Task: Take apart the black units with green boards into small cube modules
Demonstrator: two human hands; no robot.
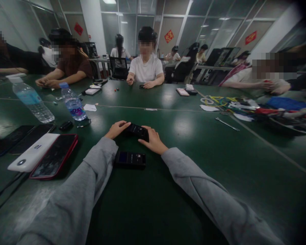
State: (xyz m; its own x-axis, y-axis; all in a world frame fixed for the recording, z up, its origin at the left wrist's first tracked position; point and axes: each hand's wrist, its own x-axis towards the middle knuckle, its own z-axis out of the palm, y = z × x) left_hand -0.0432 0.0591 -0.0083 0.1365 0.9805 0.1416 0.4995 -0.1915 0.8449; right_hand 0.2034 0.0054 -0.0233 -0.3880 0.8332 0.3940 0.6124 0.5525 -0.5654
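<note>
Between my two hands is a small black rectangular device (136, 130) with pale markings on its face, tilted, just over the green table (193, 204). My left hand (118, 129) grips its left end, thumb along the top edge. Around its right end my right hand (153, 139) is closed, with the thumb at the lower edge. Nearer to me lies a second black device (131, 160) with a dark screen and similar markings, flat on the table beside my left sleeve. The undersides of the held device and some fingertips are hidden.
Left of my arm lie a red-edged phone (54, 156), a white power bank (34, 153) and dark phones (32, 137). Two water bottles (32, 98) stand behind them. At right are a wrench (226, 124) and tangled cables (226, 102). Several people sit around the table.
</note>
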